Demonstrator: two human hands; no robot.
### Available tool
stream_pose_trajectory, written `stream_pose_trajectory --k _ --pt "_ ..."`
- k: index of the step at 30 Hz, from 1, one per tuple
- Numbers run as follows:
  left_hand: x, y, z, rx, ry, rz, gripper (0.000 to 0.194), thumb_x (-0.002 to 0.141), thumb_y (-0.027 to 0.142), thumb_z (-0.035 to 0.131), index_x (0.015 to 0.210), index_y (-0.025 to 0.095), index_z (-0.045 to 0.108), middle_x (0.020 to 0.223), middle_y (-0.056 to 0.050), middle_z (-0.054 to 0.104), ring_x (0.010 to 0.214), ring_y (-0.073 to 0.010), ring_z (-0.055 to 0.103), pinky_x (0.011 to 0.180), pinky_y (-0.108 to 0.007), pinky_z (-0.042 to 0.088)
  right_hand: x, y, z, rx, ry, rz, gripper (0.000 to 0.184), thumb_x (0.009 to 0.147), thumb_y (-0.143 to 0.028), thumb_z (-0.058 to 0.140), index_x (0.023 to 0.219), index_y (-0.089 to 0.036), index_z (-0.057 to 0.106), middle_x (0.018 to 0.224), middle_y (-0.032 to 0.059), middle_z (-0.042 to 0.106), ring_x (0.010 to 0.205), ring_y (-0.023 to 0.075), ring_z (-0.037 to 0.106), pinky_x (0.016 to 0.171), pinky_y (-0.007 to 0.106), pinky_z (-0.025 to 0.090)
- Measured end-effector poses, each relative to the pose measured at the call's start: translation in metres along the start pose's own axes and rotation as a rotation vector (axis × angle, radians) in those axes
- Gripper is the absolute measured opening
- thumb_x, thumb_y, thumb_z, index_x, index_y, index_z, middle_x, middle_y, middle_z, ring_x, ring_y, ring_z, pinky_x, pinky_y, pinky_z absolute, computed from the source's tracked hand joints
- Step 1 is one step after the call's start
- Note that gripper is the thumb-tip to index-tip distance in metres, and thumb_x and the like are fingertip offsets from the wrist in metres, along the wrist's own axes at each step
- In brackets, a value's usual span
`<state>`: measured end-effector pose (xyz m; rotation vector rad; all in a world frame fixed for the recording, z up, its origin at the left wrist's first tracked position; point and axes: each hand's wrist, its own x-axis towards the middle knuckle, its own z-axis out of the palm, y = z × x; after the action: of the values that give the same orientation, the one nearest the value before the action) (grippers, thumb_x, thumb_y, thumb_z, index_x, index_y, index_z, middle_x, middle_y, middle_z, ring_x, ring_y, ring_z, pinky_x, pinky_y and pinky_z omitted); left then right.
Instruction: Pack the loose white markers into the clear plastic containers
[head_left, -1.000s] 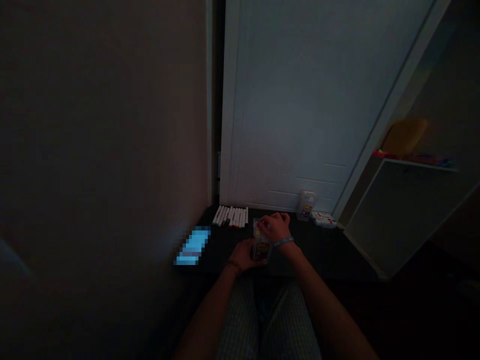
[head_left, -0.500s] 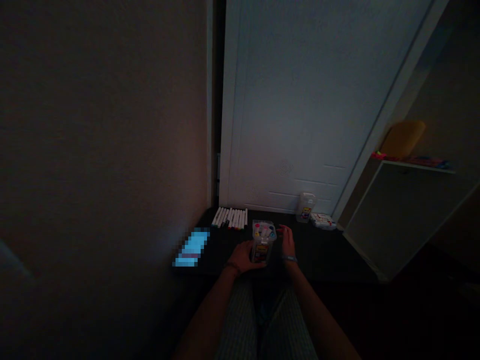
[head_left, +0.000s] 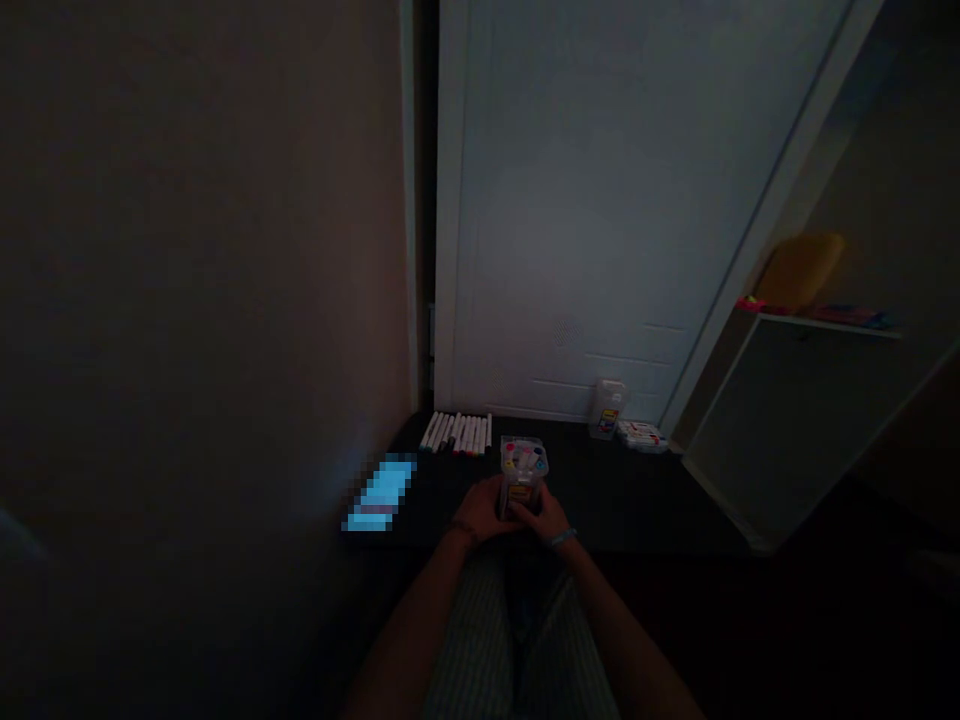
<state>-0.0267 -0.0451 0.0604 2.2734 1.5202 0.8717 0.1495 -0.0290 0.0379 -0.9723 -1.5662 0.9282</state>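
Observation:
A clear plastic marker box [head_left: 523, 484] stands upright on the dark tabletop [head_left: 622, 510], with a label on its front and several markers inside showing coloured ends. Around its left side and lower front wraps my left hand [head_left: 484, 510]. From the right, my right hand [head_left: 546, 515] grips the same box, thumb across the front. Beyond the box to the left, several white markers [head_left: 459, 434] lie side by side in a row.
Against the white panel [head_left: 600, 200] stands a second clear box [head_left: 607, 409], and a flat white case [head_left: 642, 436] lies beside it. A lit, pixelated screen [head_left: 382, 492] is at the left edge by the wall. A shelf unit [head_left: 802, 400] with a yellow object stands right.
My right hand first worked at the markers in the top of the box, then drew away to the right, and now holds the box's right side. My left hand has stayed on it.

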Motion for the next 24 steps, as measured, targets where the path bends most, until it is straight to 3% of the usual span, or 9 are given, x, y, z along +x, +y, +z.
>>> stream_pose_trajectory --k 5,13,24 --pt "0.002 -0.007 0.005 -0.002 0.015 0.026 0.078 0.060 0.055 0.076 0.125 0.023 0.050 0.122 -0.008 0.060 0.113 -0.0300 0.055 0.097 -0.039 0.040 0.002 -0.001 0.000 0.091 0.040 0.013 0.049 0.062 -0.038 0.078 0.106 -0.025 0.061 0.099 0.0025 0.070 0.093 0.0231 0.066 0.086 0.038 0.049" --pt "0.006 -0.025 0.019 0.105 -0.030 -0.021 0.080 0.066 0.067 0.066 0.127 0.018 0.052 0.135 -0.016 0.051 0.128 -0.0356 0.043 0.106 -0.045 0.032 0.002 -0.002 0.000 0.116 0.055 -0.014 0.048 0.061 -0.036 0.078 0.103 -0.025 0.058 0.101 0.0027 0.070 0.095 0.0226 0.066 0.085 0.037 0.051" --pt "0.006 -0.028 0.022 0.134 -0.018 0.000 0.080 0.068 0.070 0.062 0.128 0.018 0.052 0.134 -0.015 0.052 0.126 -0.0355 0.045 0.105 -0.045 0.033 0.003 0.005 -0.001 -0.007 0.014 -0.056 0.053 0.066 -0.038 0.076 0.111 -0.021 0.053 0.106 0.0065 0.068 0.098 0.0234 0.066 0.087 0.037 0.052"
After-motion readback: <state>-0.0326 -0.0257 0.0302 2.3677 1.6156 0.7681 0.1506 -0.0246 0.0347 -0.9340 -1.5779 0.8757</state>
